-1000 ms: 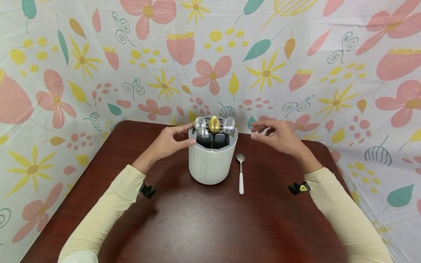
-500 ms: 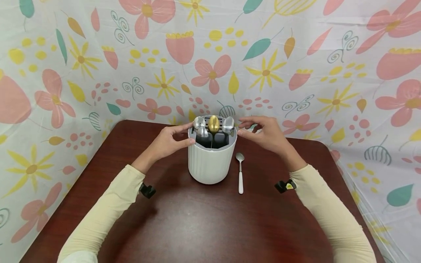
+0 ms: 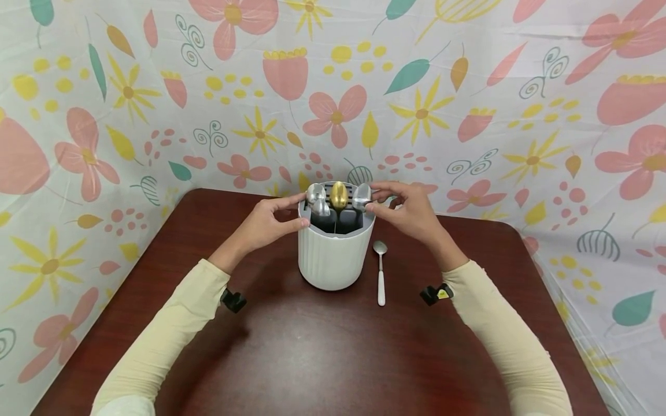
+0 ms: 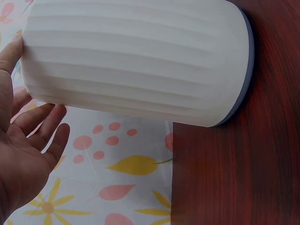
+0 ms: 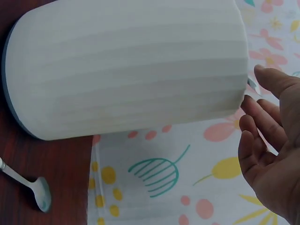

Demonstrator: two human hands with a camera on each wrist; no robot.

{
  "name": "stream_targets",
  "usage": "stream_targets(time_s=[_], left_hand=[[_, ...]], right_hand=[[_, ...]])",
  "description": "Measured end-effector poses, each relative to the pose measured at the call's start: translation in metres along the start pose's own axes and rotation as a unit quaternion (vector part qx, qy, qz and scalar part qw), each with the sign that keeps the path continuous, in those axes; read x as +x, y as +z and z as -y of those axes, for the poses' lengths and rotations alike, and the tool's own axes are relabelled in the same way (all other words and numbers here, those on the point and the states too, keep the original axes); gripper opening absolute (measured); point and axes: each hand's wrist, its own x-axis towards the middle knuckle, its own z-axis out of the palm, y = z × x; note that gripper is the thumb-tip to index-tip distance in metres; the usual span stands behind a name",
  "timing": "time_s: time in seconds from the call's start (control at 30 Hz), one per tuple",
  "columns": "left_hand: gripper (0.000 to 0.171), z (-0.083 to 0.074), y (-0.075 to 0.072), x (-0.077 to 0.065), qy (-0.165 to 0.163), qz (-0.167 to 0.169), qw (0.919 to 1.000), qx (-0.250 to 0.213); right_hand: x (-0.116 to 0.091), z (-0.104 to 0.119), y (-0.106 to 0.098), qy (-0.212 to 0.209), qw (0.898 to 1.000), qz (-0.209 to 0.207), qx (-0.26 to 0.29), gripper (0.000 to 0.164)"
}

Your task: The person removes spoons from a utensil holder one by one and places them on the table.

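A white ribbed utensil holder (image 3: 333, 263) stands upright on the table, with a grey slotted insert on top. Several spoon heads stick up from it: a gold spoon (image 3: 339, 196) in the middle, silver ones at the left, and a silver spoon (image 3: 361, 197) at the right. My left hand (image 3: 262, 225) touches the holder's left rim, thumb and forefinger spread along it. At the opposite side, my right hand (image 3: 408, 211) has thumb and forefinger spread around the edge of the right silver spoon's head. In the right wrist view, the right hand (image 5: 272, 126) is at the holder's top edge.
A spoon with a white handle (image 3: 381, 283) lies on the dark red wooden table (image 3: 296, 352), to the right of the holder. Behind the table hangs a floral cloth (image 3: 291, 127). Black camera mounts (image 3: 233, 301) sit at both wrists.
My right hand has moved left, from open air beside the holder to the silver spoon at its right rim. The left hand and the holder have stayed in place.
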Motion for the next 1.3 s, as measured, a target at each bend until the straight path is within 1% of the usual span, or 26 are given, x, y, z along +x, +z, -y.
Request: stream_targets(time_s=[0.23, 0.4, 0.6, 0.83, 0.9, 1.0, 1.1, 1.2, 1.3], left_hand=[[0.063, 0.0, 0.0, 0.002, -0.006, 0.005, 1.0, 0.003], [0.062, -0.001, -0.001, 0.0, 0.001, 0.001, 1.0, -0.002], [0.062, 0.0, -0.002, 0.0, 0.009, 0.001, 0.9999, -0.008], [0.063, 0.002, -0.001, 0.0, 0.006, 0.001, 0.9999, -0.014], [0.063, 0.001, -0.001, 0.001, 0.003, 0.003, 0.9999, -0.015], [0.063, 0.0, -0.001, 0.001, -0.002, 0.006, 0.9998, -0.016], [0.063, 0.001, 0.0, 0.0, -0.001, 0.005, 0.9998, -0.018], [0.062, 0.002, -0.001, -0.001, 0.008, 0.004, 0.9998, -0.016], [0.062, 0.003, -0.001, -0.001, 0.018, 0.003, 0.9998, -0.009]], right_hand=[[0.003, -0.028, 0.012, 0.023, 1.0, -0.006, 0.017, 0.045], [0.002, -0.034, 0.013, 0.018, 0.999, -0.009, 0.035, 0.047], [0.001, -0.029, 0.014, 0.016, 0.999, -0.009, 0.035, 0.048], [-0.003, 0.0, 0.01, -0.006, 0.999, -0.002, 0.04, 0.044], [-0.004, 0.005, 0.009, -0.011, 0.999, 0.002, 0.045, 0.044], [-0.004, 0.006, 0.008, -0.015, 0.998, 0.009, 0.058, 0.045], [-0.004, 0.003, 0.008, -0.008, 0.997, 0.019, 0.08, 0.045], [-0.003, 0.0, 0.007, 0.012, 0.994, 0.029, 0.107, 0.045], [0.0, -0.012, 0.008, 0.033, 0.99, 0.032, 0.135, 0.045]])
